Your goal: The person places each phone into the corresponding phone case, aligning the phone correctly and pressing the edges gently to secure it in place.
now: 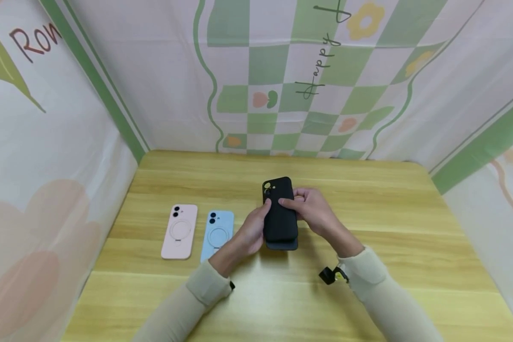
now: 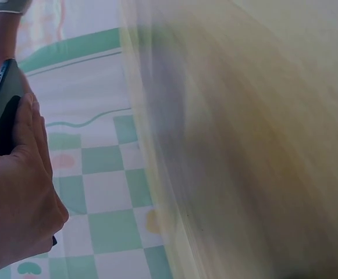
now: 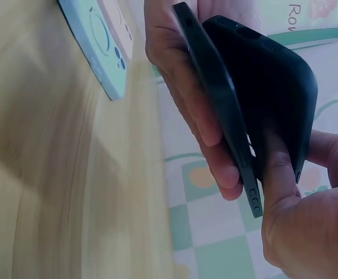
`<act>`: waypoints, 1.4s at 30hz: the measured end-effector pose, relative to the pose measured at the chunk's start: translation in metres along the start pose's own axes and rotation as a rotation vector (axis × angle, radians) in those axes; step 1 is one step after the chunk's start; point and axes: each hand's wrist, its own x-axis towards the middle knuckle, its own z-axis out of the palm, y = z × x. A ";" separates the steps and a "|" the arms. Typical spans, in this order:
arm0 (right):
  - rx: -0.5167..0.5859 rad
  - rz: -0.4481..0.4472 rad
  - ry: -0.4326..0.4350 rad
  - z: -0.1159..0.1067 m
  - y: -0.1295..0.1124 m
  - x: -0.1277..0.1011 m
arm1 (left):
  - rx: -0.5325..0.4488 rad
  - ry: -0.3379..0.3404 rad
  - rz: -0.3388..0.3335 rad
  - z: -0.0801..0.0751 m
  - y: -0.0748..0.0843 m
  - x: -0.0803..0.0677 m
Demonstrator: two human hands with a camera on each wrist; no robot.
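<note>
We hold the black phone between both hands above the table; its black case is partly peeled off, the two parting in a wedge in the right wrist view. Our left hand curls round the phone's left edge to steady it, and our right hand pinches the case — likely for leverage. Left of our left hand lie a blue case and a pink case; bare wood lies to the right.

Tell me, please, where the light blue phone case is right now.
In the head view, the light blue phone case lies on the table, between the pink case and the left hand.
</note>
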 end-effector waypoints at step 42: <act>-0.455 -0.050 -0.087 -0.034 -0.020 0.022 | 0.133 -0.050 -0.066 -0.003 -0.001 -0.005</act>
